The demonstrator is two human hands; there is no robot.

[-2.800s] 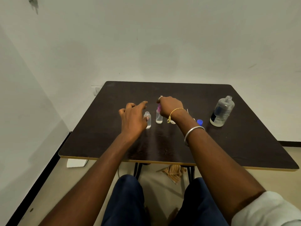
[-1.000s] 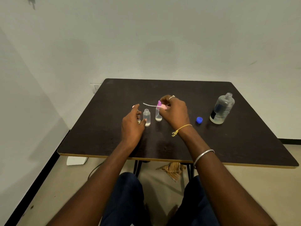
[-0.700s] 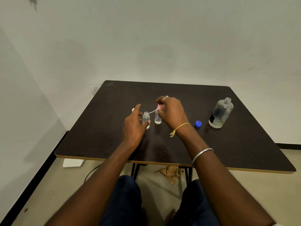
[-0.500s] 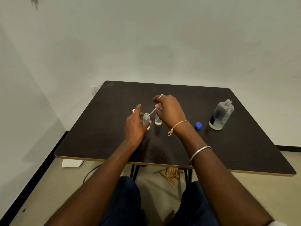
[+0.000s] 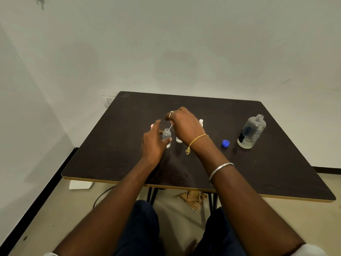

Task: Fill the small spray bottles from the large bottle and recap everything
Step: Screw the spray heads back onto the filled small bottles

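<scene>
A small clear spray bottle stands uncapped on the dark table. My left hand holds it between thumb and fingers. Above it, my right hand pinches a pink spray head whose thin white dip tube points at the bottle's mouth. A second small bottle stands just right of the first, mostly hidden behind my right wrist. The large clear bottle stands open at the right, with its blue cap lying on the table beside it.
A white piece stands behind my right hand and a pink bit shows behind my left thumb. The table sits against a white wall. On the floor under it lie a striped cloth and a white paper.
My right hand lifted the pink spray head off the table and swung its tube from level to pointing down at the left bottle's mouth. My left hand closed on that bottle.
</scene>
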